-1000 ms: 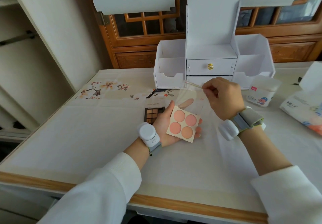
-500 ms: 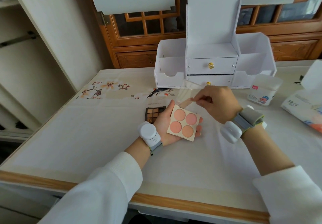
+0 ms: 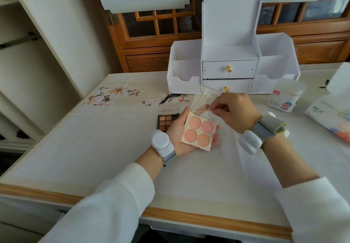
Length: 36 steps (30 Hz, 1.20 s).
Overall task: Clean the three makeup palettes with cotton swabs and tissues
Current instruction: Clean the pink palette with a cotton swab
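Head view, near to far. Two white sleeves reach over the wooden front edge of the table (image 3: 91, 148). The left hand (image 3: 177, 135) lies palm up and cradles the blush palette (image 3: 198, 131): its fingers curl up from beneath so that the fingertips show at the palette's right edge, and its thumb lies along the left side. The palette is raised off the table, four round peach pans facing up, with its clear lid (image 3: 204, 99) swung open and standing at the far edge. The right hand (image 3: 237, 112) pinches the cotton swab (image 3: 203, 111) between thumb and forefinger, its other fingers curled in. The swab lies nearly level, its tip at the far left corner of the palette, where lid meets tray.

Judged step: wiping the border along the hinge. It is best done with short, light strokes that stay on the cream frame and off the pressed powder, the left hand holding the tray level and the lid left clear of the stick.

Just beyond the left hand, flat on the table, lies the eyeshadow palette (image 3: 167, 122); no third palette shows. Further right stand the swab tub (image 3: 286, 99) and the tissue pack (image 3: 329, 118). The white organiser (image 3: 230, 53) closes the view.
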Each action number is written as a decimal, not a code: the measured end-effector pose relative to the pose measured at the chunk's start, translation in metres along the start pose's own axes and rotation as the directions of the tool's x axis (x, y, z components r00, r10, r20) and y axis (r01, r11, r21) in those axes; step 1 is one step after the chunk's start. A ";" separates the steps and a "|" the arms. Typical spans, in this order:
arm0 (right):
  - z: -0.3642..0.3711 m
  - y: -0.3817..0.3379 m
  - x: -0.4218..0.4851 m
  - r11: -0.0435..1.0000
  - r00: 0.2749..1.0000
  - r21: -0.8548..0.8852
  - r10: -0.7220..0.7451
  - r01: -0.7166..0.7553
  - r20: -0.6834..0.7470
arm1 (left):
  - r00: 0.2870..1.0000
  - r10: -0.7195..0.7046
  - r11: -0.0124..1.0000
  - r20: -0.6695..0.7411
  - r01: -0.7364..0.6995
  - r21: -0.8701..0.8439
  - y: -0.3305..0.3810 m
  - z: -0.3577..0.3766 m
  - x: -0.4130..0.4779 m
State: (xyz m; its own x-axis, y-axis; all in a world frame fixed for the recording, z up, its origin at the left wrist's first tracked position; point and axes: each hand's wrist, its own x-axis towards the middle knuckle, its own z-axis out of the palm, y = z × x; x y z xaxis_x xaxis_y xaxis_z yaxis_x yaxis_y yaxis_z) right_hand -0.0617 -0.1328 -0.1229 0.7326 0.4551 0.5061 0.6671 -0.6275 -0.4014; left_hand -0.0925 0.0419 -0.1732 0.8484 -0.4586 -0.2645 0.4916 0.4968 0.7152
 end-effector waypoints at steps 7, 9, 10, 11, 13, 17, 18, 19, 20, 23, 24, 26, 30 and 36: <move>-0.009 0.005 0.001 0.988 0.937 -0.004 0.144 -0.153 -0.318 | 1.000 0.008 1.000 0.030 -0.008 0.019 -0.002 0.001 -0.002; -0.007 0.004 0.000 0.991 0.945 -0.001 0.126 -0.133 -0.301 | 0.999 0.013 1.000 0.036 -0.014 0.025 -0.002 0.001 -0.002; -0.006 0.004 0.000 0.993 0.960 -0.003 0.110 -0.115 -0.257 | 0.999 0.016 1.000 0.033 -0.016 0.026 -0.002 0.001 -0.002; -0.005 0.003 -0.001 0.995 0.975 -0.005 0.097 -0.100 -0.200 | 1.000 0.015 1.000 0.027 -0.016 0.023 -0.001 0.002 -0.002; -0.004 0.000 -0.002 0.997 0.995 -0.008 0.081 -0.082 -0.065 | 1.000 0.013 1.000 0.014 -0.013 0.009 -0.001 0.002 -0.001; -0.004 -0.002 -0.002 0.994 0.994 -0.003 0.107 -0.107 -0.004 | 1.000 0.008 1.000 0.019 -0.008 -0.005 -0.001 0.002 -0.002; -0.005 -0.002 -0.001 0.993 0.991 -0.003 0.122 -0.122 -0.050 | 1.000 0.008 1.000 0.017 -0.008 -0.003 -0.001 0.002 -0.002; -0.005 -0.001 0.000 0.990 0.984 0.002 0.139 -0.139 -0.112 | 1.000 0.010 1.000 0.018 -0.010 0.001 -0.001 0.002 -0.002; -0.006 0.001 0.000 0.987 0.971 0.011 0.158 -0.158 -0.180 | 1.000 0.012 1.000 0.024 -0.012 0.007 -0.002 0.002 -0.002; -0.007 0.004 0.000 0.979 0.924 0.030 0.200 -0.201 -0.326 | 0.999 0.013 1.000 0.034 -0.014 0.025 -0.002 0.001 -0.002; -0.007 0.004 0.000 0.979 0.925 0.030 0.201 -0.202 -0.322 | 0.999 0.015 0.999 0.033 -0.016 0.028 -0.002 0.000 -0.002; -0.008 0.003 -0.001 0.983 0.956 0.027 0.185 -0.184 -0.229 | 0.999 0.016 0.999 0.034 -0.017 0.034 -0.001 0.000 -0.001; -0.008 -0.003 -0.003 0.985 0.983 0.002 0.173 -0.174 0.052 | 1.000 0.019 1.000 0.024 -0.019 0.005 -0.001 -0.001 0.000; -0.015 0.003 -0.001 0.948 0.910 0.102 0.317 -0.301 -0.266 | 0.999 0.004 0.999 0.038 -0.005 0.033 -0.001 -0.001 -0.001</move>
State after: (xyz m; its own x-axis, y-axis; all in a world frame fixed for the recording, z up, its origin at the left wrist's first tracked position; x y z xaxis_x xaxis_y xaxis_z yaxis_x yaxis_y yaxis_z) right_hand -0.0624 -0.1445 -0.1128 0.8428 0.0471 0.5361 0.4257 -0.6678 -0.6106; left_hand -0.0935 0.0424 -0.1745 0.8423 -0.4840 -0.2370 0.4802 0.4743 0.7379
